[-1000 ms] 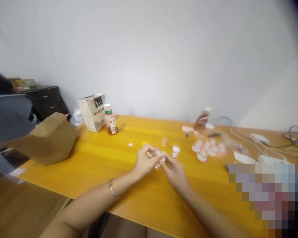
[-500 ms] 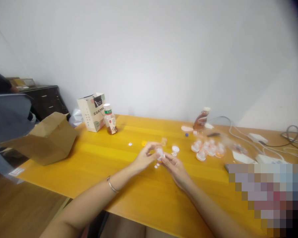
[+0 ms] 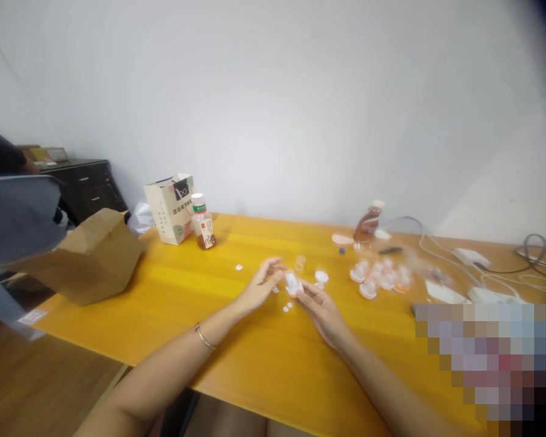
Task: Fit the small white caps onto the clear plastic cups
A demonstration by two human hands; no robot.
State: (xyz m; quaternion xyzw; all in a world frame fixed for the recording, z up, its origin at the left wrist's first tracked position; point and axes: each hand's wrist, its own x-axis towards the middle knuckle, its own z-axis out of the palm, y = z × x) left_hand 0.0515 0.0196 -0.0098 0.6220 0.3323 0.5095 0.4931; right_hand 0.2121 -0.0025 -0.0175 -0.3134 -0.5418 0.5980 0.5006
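My right hand (image 3: 317,306) grips a small white plastic part with an orange base (image 3: 292,284), its narrow end up, above the table. Just left of it, my left hand (image 3: 260,290) is off the part with its fingers apart and holds nothing. Small white discs (image 3: 287,308) lie below the part. White perforated pieces lie on either side, one (image 3: 275,289) by my left fingertips. A translucent cup-like piece (image 3: 299,262) and a white round piece (image 3: 321,276) are behind. Several similar white-and-orange parts (image 3: 382,274) stand grouped to the right.
On the wooden table (image 3: 255,364), a paper bag (image 3: 168,212) and a white-capped bottle (image 3: 204,224) stand back left; another bottle (image 3: 368,223) is back right. An open cardboard box (image 3: 100,261) sits at the left edge. Cables (image 3: 441,244) cross the right side. A dark sleeve (image 3: 0,149) shows far left.
My left hand has let go of the white plastic part and drawn back a little to the left, fingers opening. My right hand keeps hold of it.
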